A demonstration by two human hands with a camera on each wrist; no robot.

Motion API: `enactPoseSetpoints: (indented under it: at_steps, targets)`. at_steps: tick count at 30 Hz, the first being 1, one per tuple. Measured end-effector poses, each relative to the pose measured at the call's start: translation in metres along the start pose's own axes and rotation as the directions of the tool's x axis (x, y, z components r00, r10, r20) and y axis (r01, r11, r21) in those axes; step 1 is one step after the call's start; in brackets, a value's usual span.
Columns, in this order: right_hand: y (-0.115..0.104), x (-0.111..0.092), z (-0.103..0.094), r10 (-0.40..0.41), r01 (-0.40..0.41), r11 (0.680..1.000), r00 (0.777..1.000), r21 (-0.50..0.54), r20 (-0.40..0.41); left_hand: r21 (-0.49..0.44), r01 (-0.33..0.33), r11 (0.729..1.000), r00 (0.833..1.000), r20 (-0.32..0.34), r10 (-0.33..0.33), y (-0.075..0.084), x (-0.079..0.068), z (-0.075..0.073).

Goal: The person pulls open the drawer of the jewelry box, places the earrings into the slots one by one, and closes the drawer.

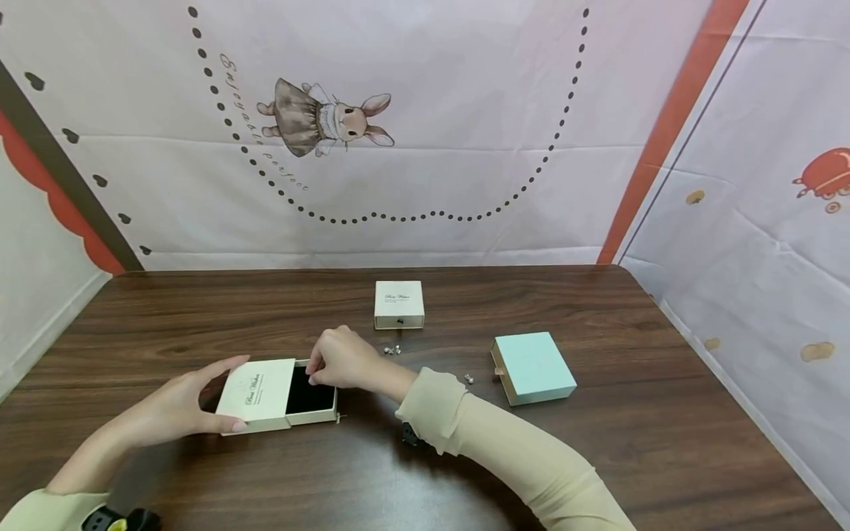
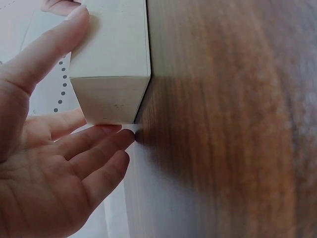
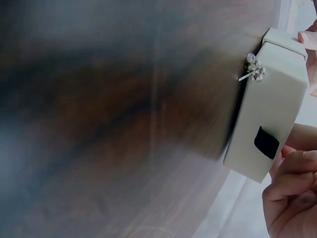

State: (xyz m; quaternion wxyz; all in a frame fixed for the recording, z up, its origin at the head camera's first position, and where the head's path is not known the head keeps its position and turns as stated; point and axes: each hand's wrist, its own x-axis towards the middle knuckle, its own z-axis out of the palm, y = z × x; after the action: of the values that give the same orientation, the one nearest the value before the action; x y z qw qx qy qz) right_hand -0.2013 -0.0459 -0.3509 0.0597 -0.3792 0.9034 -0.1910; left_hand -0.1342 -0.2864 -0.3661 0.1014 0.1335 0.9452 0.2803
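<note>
A cream sliding drawer box [image 1: 255, 394] lies on the table, its drawer pulled partway out to the right. Black lining [image 1: 307, 396] shows inside the drawer. My left hand [image 1: 175, 405] grips the sleeve of the box, thumb along the near side and fingers at the far side. Over the drawer, my right hand [image 1: 348, 361] reaches in with curled fingers, thumb and index finger close together at the lining. I cannot tell whether they pinch anything. Sparkly earrings [image 3: 255, 69] lie by the drawer front's near corner. The drawer front has a black ribbon tab [image 3: 266, 143].
A small white drawer box [image 1: 398, 304] stands farther back, with small shiny pieces [image 1: 392, 350] in front of it. To the right is a light teal box [image 1: 535, 367], with more shiny pieces [image 1: 468, 379] beside its tab. Printed cloth [image 1: 465, 177] hangs behind the wooden table [image 1: 631, 413].
</note>
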Motion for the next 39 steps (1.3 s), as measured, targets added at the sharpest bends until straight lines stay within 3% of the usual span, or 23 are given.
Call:
enactPoseSetpoints:
  at_steps: [5,14,25,29,33,39]
  targets:
    - [-0.003,0.001,0.000,-0.002,0.002,0.999,1.000,-0.041,-0.008,0.003,-0.007,1.000,1.000,-0.003,0.007,0.000,0.000,0.000]
    - [-0.002,-0.001,-0.001,0.033,-0.033,0.999,0.999,-0.012,-0.022,0.004,-0.005,1.000,1.000,0.002,0.005,0.001,0.000,-0.001]
    - [-0.003,-0.001,0.003,0.019,-0.019,0.993,1.000,-0.115,0.000,-0.004,-0.010,1.000,1.000,0.006,0.010,0.001,0.000,-0.001]
    - [0.003,-0.004,0.000,0.012,-0.013,1.000,1.000,-0.025,-0.025,0.001,-0.008,1.000,1.000,0.004,0.008,0.002,0.000,0.000]
    - [0.011,-0.007,-0.004,0.056,-0.048,0.989,0.997,0.137,-0.050,0.010,-0.006,1.000,1.000,-0.006,0.006,0.002,0.000,0.001]
    - [0.020,-0.015,-0.012,0.196,-0.170,0.905,0.980,0.389,-0.027,0.013,-0.003,1.000,1.000,-0.008,0.003,0.002,-0.001,0.000]
